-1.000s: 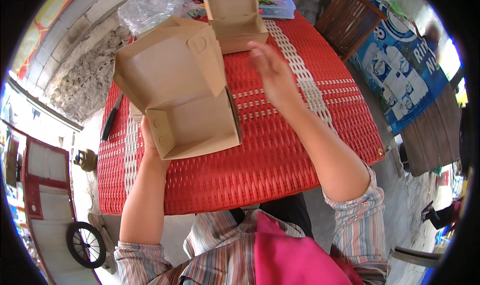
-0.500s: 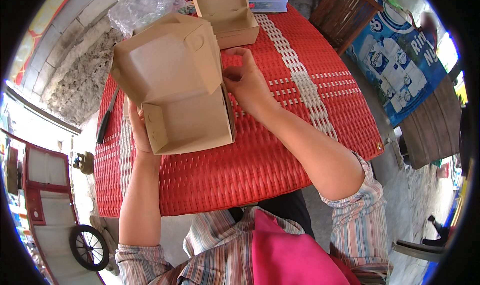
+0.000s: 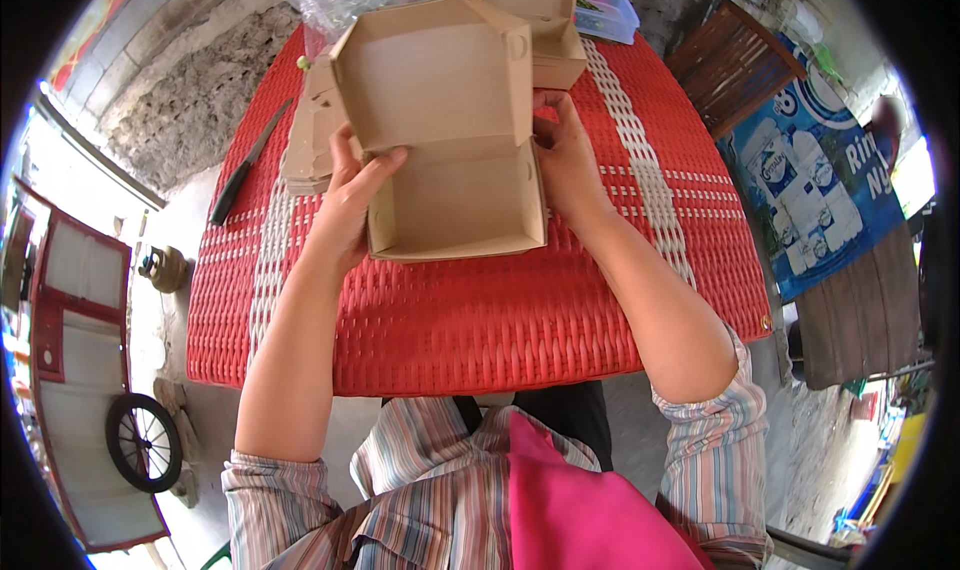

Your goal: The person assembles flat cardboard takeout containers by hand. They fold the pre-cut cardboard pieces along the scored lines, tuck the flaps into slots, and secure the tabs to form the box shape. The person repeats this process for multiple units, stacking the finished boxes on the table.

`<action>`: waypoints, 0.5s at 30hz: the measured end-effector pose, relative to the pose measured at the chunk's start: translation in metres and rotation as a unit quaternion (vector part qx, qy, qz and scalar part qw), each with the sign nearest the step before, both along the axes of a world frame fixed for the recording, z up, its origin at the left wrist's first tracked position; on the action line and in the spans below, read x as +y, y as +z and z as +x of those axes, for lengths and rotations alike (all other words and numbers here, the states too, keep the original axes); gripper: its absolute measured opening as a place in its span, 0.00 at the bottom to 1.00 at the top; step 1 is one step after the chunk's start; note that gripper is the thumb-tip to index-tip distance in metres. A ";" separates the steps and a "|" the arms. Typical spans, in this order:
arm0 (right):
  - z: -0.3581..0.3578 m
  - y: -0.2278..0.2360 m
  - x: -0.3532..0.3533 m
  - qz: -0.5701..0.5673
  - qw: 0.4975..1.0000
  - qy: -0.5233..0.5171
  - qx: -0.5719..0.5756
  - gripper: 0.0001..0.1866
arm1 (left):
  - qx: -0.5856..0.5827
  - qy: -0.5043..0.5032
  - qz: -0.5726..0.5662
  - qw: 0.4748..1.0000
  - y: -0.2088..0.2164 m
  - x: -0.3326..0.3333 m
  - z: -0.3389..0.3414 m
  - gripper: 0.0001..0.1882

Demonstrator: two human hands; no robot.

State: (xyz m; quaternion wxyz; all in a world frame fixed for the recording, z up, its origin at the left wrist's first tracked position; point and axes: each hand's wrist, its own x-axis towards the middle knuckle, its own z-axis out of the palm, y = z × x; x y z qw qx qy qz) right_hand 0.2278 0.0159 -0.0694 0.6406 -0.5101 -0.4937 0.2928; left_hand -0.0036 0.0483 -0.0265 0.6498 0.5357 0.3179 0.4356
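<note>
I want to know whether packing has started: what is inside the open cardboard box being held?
The cardboard box shows only bare brown walls and floor. The left hand covers part of its left wall, the right hand grips the right side; its near front wall hides a strip of floor.

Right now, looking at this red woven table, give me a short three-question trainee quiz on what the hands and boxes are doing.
1. True or false: the open brown cardboard box is held by both hands.
2. What lies near the red woven table's left edge? A) dark-handled knife B) scissors C) spoon
3. Where is the left hand's thumb?

Key:
1. True; the right hand grips the box's right side.
2. A
3. Hooked over the box's left wall, tip inside.
</note>
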 end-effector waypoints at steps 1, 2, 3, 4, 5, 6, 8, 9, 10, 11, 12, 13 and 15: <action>0.002 -0.002 0.001 -0.004 0.999 -0.024 -0.037 0.14 | -0.018 -0.017 0.009 1.000 -0.003 0.003 -0.001 0.33; 0.003 -0.005 0.002 0.002 0.999 -0.016 -0.029 0.13 | -0.018 -0.018 0.004 1.000 -0.004 0.005 -0.001 0.34; 0.001 -0.004 0.002 0.008 1.000 -0.007 -0.022 0.12 | -0.019 -0.017 -0.003 1.000 -0.005 0.006 -0.002 0.34; -0.001 -0.002 0.002 0.013 1.000 0.003 -0.015 0.11 | -0.019 -0.016 -0.009 1.000 -0.005 0.005 -0.002 0.35; -0.001 -0.002 -0.002 0.010 1.000 0.010 0.013 0.10 | -0.036 0.001 -0.017 0.999 -0.005 0.002 0.000 0.33; -0.004 0.002 -0.006 -0.004 1.000 0.013 0.015 0.11 | -0.032 -0.008 -0.013 0.999 -0.006 0.004 -0.002 0.32; -0.002 0.001 -0.007 -0.027 0.999 0.018 0.026 0.12 | -0.025 -0.026 -0.005 0.999 -0.011 0.012 -0.004 0.30; -0.002 0.002 -0.008 -0.039 0.999 0.016 0.025 0.12 | -0.048 -0.003 0.010 0.999 -0.014 0.012 -0.001 0.26; -0.002 0.003 -0.010 -0.051 0.998 0.014 0.023 0.13 | -0.044 -0.008 0.012 0.999 -0.017 0.015 -0.002 0.25; -0.002 0.004 -0.011 -0.063 0.998 0.012 0.022 0.13 | -0.041 -0.014 0.014 0.999 -0.019 0.017 -0.004 0.25; -0.002 0.006 -0.012 -0.067 0.997 0.019 0.039 0.14 | -0.038 -0.022 0.016 0.999 -0.020 0.019 -0.004 0.24; -0.002 0.009 -0.014 -0.071 0.996 0.025 0.057 0.15 | -0.036 -0.024 0.010 0.999 -0.021 0.021 -0.005 0.23; 0.007 0.006 -0.016 -0.033 0.999 0.016 -0.006 0.21 | -0.019 -0.016 0.006 1.000 -0.023 0.022 -0.002 0.22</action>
